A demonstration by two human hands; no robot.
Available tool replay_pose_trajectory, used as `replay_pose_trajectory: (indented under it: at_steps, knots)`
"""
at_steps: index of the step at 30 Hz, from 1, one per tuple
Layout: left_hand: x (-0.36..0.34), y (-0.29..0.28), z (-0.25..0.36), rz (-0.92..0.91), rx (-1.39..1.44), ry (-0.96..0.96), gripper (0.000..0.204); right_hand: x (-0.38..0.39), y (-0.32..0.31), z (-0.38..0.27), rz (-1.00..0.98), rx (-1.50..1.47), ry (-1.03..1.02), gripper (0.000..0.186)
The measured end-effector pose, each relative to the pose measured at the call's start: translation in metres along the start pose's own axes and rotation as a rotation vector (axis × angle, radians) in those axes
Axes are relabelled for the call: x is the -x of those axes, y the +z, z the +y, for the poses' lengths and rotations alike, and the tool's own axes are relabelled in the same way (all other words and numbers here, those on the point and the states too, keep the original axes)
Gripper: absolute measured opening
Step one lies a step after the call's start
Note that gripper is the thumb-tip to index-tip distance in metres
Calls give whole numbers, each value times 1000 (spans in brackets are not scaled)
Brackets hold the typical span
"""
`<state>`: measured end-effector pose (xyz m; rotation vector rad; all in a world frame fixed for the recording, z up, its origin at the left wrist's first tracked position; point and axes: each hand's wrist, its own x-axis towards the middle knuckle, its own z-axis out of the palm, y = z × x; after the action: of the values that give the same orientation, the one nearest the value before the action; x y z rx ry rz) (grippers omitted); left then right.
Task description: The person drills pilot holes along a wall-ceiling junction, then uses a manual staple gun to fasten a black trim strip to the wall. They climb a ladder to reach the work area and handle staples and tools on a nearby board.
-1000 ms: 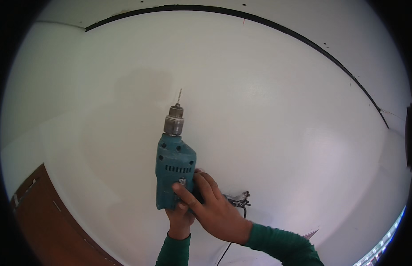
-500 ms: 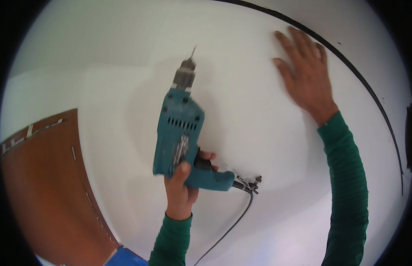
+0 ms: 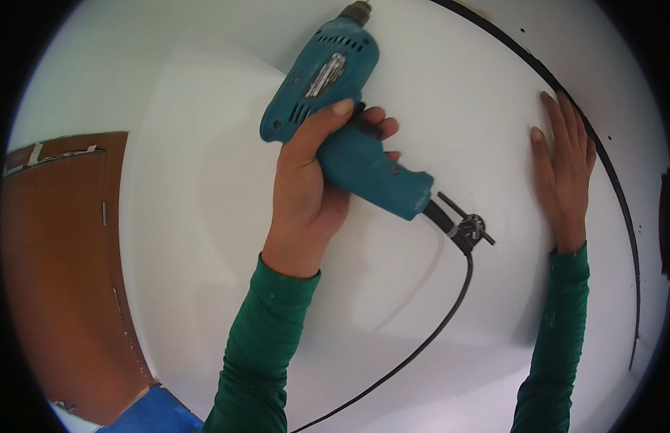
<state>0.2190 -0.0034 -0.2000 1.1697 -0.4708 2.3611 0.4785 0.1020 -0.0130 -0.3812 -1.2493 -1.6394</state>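
My left hand (image 3: 306, 180) is wrapped round the handle of a teal power drill (image 3: 335, 79), thumb on its near side and fingers by the black trigger. The drill tilts up and to the right; its chuck (image 3: 356, 11) reaches the top edge of the picture, where most of the bit is cut off. A chuck key (image 3: 470, 225) is fastened to the black power cord (image 3: 450, 315) below the handle. On the right, my right hand (image 3: 568, 162) is open against the white wall, fingertips at a black strip (image 3: 540, 68) that curves along it.
A brown wooden door (image 3: 60, 274) in a brown frame stands at the left. Something blue (image 3: 154, 411) lies at its foot. A dark object (image 3: 667, 224) shows at the far right edge. The white wall (image 3: 205, 216) fills the middle.
The drill has moved up and to the right in my left hand, and looks larger. My right hand has shifted right and lower in the picture, along the black strip.
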Motion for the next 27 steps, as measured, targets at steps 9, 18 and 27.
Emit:
replay_pose_trajectory:
  at_steps: [9,18,27]
  knots:
    - [-39,12,-6,-132,58,61,41,-17,8,0,14,18,-39,61]
    - [-58,10,-22,-137,35,51,41,-14,23,18,10,-11,-34,62]
    - [-70,9,-15,-157,10,23,41,-17,26,28,-14,7,-24,62]
